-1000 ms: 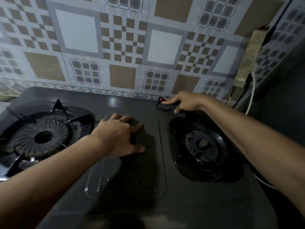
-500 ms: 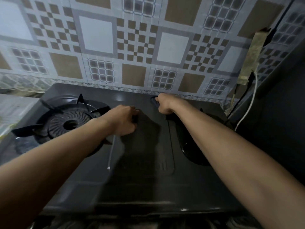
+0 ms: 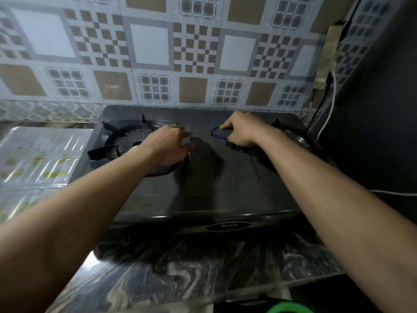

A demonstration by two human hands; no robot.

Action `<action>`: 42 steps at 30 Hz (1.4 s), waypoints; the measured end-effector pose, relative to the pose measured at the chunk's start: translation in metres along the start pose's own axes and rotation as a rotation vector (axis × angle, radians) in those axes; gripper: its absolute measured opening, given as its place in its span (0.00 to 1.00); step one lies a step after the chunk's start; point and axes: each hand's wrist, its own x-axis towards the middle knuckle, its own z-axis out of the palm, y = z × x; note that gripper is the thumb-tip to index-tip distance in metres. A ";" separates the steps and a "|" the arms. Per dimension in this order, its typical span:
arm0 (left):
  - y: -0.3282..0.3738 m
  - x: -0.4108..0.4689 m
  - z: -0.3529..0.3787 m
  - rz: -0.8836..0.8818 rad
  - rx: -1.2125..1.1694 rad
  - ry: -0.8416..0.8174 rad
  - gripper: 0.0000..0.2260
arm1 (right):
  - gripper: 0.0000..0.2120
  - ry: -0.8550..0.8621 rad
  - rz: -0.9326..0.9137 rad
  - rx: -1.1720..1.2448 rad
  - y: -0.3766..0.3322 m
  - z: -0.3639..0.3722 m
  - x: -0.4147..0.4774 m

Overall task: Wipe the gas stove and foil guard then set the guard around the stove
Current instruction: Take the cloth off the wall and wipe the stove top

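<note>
A black two-burner gas stove [image 3: 203, 190] sits on a marbled counter against the tiled wall. My right hand [image 3: 241, 129] presses a small dark cloth [image 3: 220, 132] onto the stove top near the back centre, left of the right burner [image 3: 293, 136]. My left hand [image 3: 169, 146] rests flat on the stove top with fingers spread, just right of the left burner [image 3: 126, 142] and its pan support. The silver foil guard [image 3: 40, 154] lies flat on the counter to the left of the stove, with yellowish stains on it.
A white cable [image 3: 328, 114] and a black cable hang down the wall at the back right, by a dark surface at the right. The marbled counter [image 3: 203, 274] runs along the front. Something green [image 3: 288, 309] shows at the bottom edge.
The view has pulled back, showing the stove's front edge and the foil guard. My right hand has slid the cloth left from the right burner's back corner toward the stove's centre.
</note>
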 end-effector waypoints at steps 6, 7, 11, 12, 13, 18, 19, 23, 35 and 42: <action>-0.050 -0.049 -0.005 -0.086 0.180 -0.001 0.31 | 0.26 0.051 0.087 0.020 -0.017 0.054 -0.096; -0.059 -0.054 -0.005 -0.118 0.170 -0.022 0.31 | 0.27 0.045 0.104 0.012 -0.018 0.066 -0.109; -0.089 -0.067 -0.004 -0.231 0.141 -0.099 0.35 | 0.27 0.170 0.087 -0.126 -0.015 0.116 -0.134; -0.094 -0.068 -0.004 -0.237 0.143 -0.116 0.37 | 0.26 0.208 0.075 -0.105 -0.014 0.127 -0.134; -0.099 -0.068 -0.004 -0.234 0.151 -0.133 0.38 | 0.25 0.229 0.067 -0.064 -0.014 0.137 -0.133; -0.119 -0.066 -0.009 -0.165 0.213 -0.196 0.45 | 0.27 0.339 0.107 0.004 -0.039 0.162 -0.133; -0.122 -0.064 -0.009 -0.153 0.222 -0.200 0.46 | 0.27 0.368 0.116 0.014 -0.049 0.167 -0.135; -0.139 -0.061 -0.010 -0.151 0.234 -0.204 0.44 | 0.27 0.426 0.092 0.042 -0.105 0.185 -0.137; -0.144 -0.062 -0.012 -0.147 0.126 -0.259 0.38 | 0.23 0.342 -0.158 0.078 -0.224 0.201 -0.115; -0.146 -0.059 -0.014 -0.135 0.141 -0.295 0.38 | 0.23 0.394 -0.305 0.011 -0.267 0.213 -0.108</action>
